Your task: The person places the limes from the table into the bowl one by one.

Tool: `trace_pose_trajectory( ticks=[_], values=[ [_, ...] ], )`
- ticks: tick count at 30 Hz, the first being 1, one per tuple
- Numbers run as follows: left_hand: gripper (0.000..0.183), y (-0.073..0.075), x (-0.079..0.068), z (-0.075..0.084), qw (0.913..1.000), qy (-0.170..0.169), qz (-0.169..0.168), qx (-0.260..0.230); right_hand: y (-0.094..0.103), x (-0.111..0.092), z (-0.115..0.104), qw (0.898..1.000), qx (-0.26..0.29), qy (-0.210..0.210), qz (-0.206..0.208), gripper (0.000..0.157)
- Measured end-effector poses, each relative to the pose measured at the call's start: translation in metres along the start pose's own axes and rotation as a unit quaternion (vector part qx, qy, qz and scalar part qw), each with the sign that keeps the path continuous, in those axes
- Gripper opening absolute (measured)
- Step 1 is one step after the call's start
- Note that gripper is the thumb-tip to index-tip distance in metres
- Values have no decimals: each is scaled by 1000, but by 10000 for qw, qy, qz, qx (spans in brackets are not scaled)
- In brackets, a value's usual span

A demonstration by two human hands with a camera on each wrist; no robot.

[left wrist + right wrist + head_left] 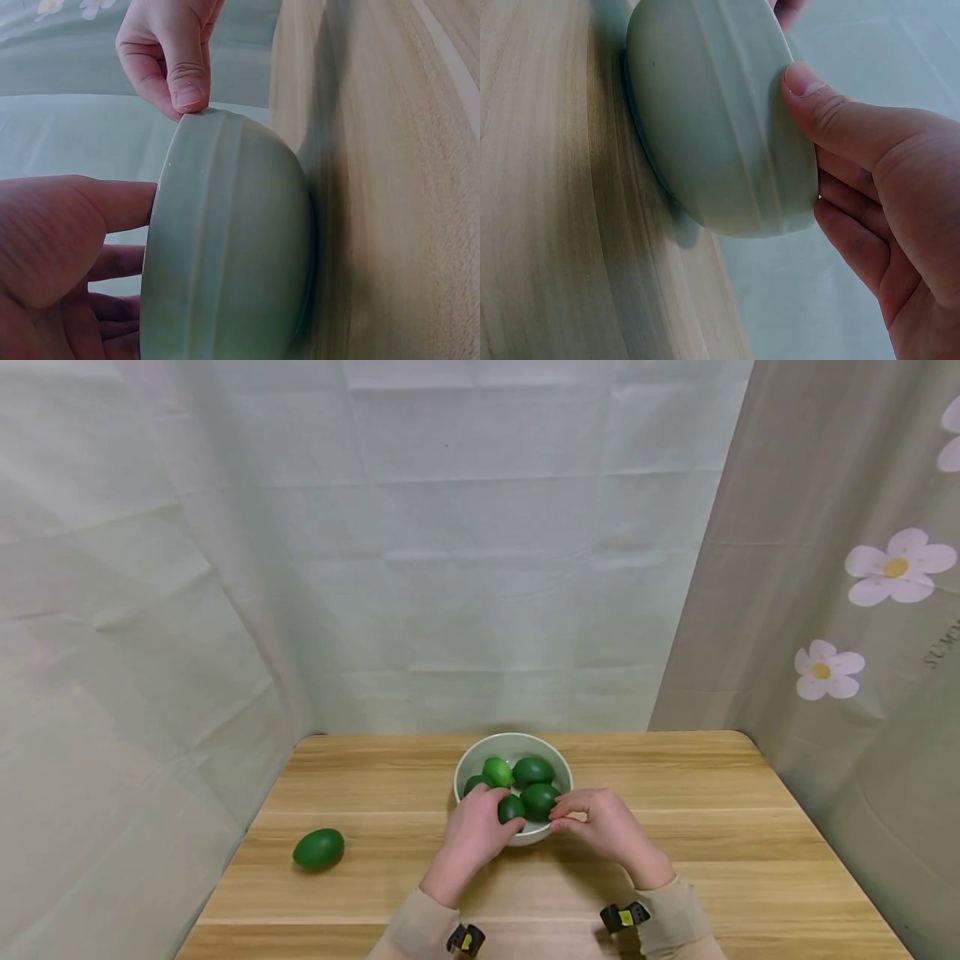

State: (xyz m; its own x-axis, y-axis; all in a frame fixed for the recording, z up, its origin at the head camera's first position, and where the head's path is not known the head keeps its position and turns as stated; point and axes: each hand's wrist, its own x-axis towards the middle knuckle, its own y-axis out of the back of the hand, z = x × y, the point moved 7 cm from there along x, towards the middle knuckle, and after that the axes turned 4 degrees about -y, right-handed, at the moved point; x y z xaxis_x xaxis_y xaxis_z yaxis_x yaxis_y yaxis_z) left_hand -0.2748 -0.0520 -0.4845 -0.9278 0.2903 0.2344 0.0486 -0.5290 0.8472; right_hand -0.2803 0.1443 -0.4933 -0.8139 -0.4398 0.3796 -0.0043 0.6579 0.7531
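Observation:
A pale green bowl [467, 762] holds several dark green oval fruits [533, 771] and one smaller, brighter lime [497, 772]. My left hand [477, 828] reaches over the near left rim, its thumb and fingers around a dark green fruit [511, 809]. In the left wrist view the bowl's wall [225, 225] hides those fingertips. At the right side, my right hand [609, 827] pinches the bowl's rim, the thumb [804, 81] on the outer wall and the fingers toward the inside. Against the wooden table rests the bowl's base.
One more dark green fruit [318, 849] lies alone on the left of the wooden table [720, 827]. Pale curtains [480, 568] hang behind and on both sides, with printed flowers on the right one. Each forearm wears a dark wrist device [625, 916].

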Motion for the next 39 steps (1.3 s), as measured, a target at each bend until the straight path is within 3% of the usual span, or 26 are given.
trace_pose_trajectory(
  ticks=[27, 39],
  values=[
    [42, -1, -2, -2, 9994, -69, 318, -97, -1, 0, 2, 10000, -62, -40, 9, 10],
    [27, 6, -2, 1, 9956, -236, 859, -285, -1, 0, 2, 10000, -16, -13, 9, 11]
  ],
)
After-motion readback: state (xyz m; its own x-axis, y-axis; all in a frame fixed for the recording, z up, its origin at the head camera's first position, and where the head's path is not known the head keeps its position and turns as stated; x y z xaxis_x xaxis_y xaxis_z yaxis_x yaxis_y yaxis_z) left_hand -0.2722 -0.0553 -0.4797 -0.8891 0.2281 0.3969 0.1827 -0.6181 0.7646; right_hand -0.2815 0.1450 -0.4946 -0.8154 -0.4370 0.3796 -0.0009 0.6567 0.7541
